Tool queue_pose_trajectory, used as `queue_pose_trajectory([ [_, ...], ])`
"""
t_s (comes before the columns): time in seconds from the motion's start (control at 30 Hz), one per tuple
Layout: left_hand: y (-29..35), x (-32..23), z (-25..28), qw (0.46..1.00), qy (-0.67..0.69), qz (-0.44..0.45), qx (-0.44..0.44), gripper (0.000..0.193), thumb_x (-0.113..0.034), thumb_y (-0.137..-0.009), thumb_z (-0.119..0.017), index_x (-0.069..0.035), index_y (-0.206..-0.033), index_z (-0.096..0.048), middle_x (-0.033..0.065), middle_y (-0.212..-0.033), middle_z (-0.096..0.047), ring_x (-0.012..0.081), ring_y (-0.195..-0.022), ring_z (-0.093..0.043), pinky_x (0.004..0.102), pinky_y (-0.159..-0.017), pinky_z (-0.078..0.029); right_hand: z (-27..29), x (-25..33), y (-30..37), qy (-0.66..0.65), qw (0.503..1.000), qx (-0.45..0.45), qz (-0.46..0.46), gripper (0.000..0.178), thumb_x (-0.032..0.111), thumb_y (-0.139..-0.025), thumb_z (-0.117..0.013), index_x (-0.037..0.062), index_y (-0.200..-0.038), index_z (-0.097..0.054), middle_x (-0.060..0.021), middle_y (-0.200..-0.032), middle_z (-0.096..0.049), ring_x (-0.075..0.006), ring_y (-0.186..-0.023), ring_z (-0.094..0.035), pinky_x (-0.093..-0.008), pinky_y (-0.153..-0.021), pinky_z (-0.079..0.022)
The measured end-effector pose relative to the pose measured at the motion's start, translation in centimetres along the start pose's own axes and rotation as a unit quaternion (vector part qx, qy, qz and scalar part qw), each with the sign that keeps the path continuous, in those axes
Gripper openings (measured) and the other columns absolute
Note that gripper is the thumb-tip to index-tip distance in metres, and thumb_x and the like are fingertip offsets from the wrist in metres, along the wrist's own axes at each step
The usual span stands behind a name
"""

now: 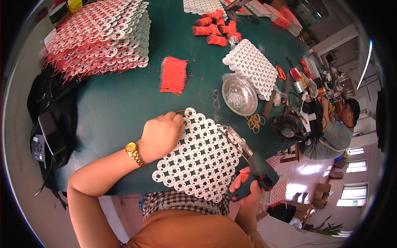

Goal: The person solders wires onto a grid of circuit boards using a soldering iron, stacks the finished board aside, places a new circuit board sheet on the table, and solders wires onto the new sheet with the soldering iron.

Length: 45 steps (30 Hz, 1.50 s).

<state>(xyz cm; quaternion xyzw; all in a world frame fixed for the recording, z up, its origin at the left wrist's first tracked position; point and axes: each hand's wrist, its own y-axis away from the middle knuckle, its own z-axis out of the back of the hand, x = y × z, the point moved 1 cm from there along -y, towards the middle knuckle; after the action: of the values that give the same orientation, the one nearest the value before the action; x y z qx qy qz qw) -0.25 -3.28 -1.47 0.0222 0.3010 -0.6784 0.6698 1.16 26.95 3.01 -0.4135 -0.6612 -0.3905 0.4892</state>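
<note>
While the left hand (162,135) pinches a thin red wire (180,111) at the sheet of white rings (198,155) by the table's six o'clock edge, the right hand (248,194) closes around a glue gun (253,167). Loose red wires (173,75) lie at twelve o'clock.

A flat mat of white rings (198,155), joined edge to edge in a honeycomb sheet, lay on the green surface (124,103) at its near edge, slightly skewed. A thin red wire (182,111) was pinched in the fingers at the mat's far corner. A dark glue gun (254,171) with a red trigger was gripped upright beside the mat's right edge, its clear glue stick angled over the rings
</note>
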Motion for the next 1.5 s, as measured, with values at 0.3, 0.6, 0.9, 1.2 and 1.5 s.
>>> queue_pose_trajectory([
  [0.3, 0.3, 0.1, 0.8, 0.999, 0.036, -0.002, -0.011, 0.017, -0.015, -0.088, -0.066, -0.003, -0.079, -0.058, 0.0138, -0.074, -0.060, 0.0333, -0.065, -0.063, 0.0431, -0.057, -0.051, -2.4, -4.9, 3.8, -0.222, 0.968, 0.009, -0.114, 0.053, 0.056, -0.095, -0.048, 0.0108, -0.123, -0.049, -0.0078, -0.081, -0.055, -0.0211, -0.069, -0.058, -0.0453, -0.079, -0.051],
  [0.6, -1.1, 0.8, 3.3, 0.992, 0.080, 0.057, -0.081, 0.010, -0.011, -0.089, -0.065, -0.002, -0.088, -0.062, 0.0148, -0.083, -0.062, 0.0366, -0.070, -0.063, 0.0440, -0.063, -0.051, -2.6, -6.2, 0.7, -0.149, 0.985, -0.055, 0.063, 0.049, 0.057, -0.098, -0.043, 0.0134, -0.120, -0.048, -0.0041, -0.078, -0.053, -0.0178, -0.065, -0.056, -0.0408, -0.074, -0.051],
  [0.9, -2.6, 1.5, 6.1, 0.989, 0.128, 0.020, -0.069, 0.009, -0.005, -0.086, -0.070, -0.001, -0.094, -0.070, 0.0109, -0.082, -0.066, 0.0216, -0.066, -0.060, 0.0318, -0.061, -0.047, -1.7, -3.7, -2.3, -0.135, 0.977, -0.058, 0.153, 0.048, 0.046, -0.099, -0.046, 0.0054, -0.123, -0.046, -0.0071, -0.078, -0.053, -0.0171, -0.063, -0.054, -0.0350, -0.067, -0.050],
  [1.2, 0.3, 1.9, 5.4, 0.972, 0.173, 0.154, 0.037, 0.013, -0.009, -0.091, -0.068, 0.003, -0.086, -0.063, 0.0062, -0.066, -0.060, 0.0080, -0.062, -0.053, 0.0275, -0.055, -0.043, -1.7, -5.2, 1.1, -0.085, 0.978, 0.189, 0.033, 0.047, 0.026, -0.095, -0.064, 0.0062, -0.135, -0.048, -0.0105, -0.089, -0.060, -0.0182, -0.079, -0.061, -0.0340, -0.070, -0.052],
  [1.5, 2.3, 0.8, 2.7, 0.986, 0.101, 0.127, -0.046, 0.008, -0.007, -0.086, -0.069, -0.002, -0.086, -0.063, 0.0128, -0.077, -0.064, 0.0248, -0.057, -0.059, 0.0346, -0.055, -0.047, -3.8, -6.3, 0.0, 0.175, 0.955, 0.238, 0.030, 0.046, 0.029, -0.095, -0.061, 0.0048, -0.131, -0.047, -0.0078, -0.085, -0.058, -0.0153, -0.077, -0.057, -0.0288, -0.059, -0.048],
])
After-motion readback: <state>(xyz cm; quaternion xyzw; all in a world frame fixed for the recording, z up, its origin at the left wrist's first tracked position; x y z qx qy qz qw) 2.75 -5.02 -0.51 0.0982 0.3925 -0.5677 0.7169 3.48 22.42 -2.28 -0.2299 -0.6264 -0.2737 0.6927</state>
